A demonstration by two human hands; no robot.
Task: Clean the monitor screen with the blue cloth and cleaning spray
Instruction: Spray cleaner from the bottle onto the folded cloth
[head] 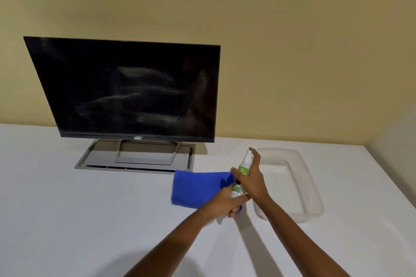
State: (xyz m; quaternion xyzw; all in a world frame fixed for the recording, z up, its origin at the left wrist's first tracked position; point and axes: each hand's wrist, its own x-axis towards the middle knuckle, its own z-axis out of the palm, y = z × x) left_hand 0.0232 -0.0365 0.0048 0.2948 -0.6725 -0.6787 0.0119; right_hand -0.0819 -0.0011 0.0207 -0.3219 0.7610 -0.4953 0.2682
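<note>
Forearms enter from the bottom edge and meet right of centre, low in the frame. The left grip is clenched round the lower body of the spray bottle, its knuckles at the near right corner of the blue cloth. The right grip grasps the bottle higher up, thumb across the green label, forefinger lifted just over the white nozzle. The cloth lies folded flat on the white surface, just left of the bottle. A translucent tray sits just right of the hands. Beyond, in the left half of the frame, the monitor stands on its grey stand, its screen dark with pale streaks across the middle.

The step in hand looks like readying the bottle to spray. To do it well, one grip should probably take the bottle alone, freeing the other for the cloth. The forefinger wants to sit square on the pump head, with the opening aimed at the cloth rather than the panel. A light mist is safer, so nothing runs down to the lower bezel. Whether a cap covers the nozzle I cannot tell.
</note>
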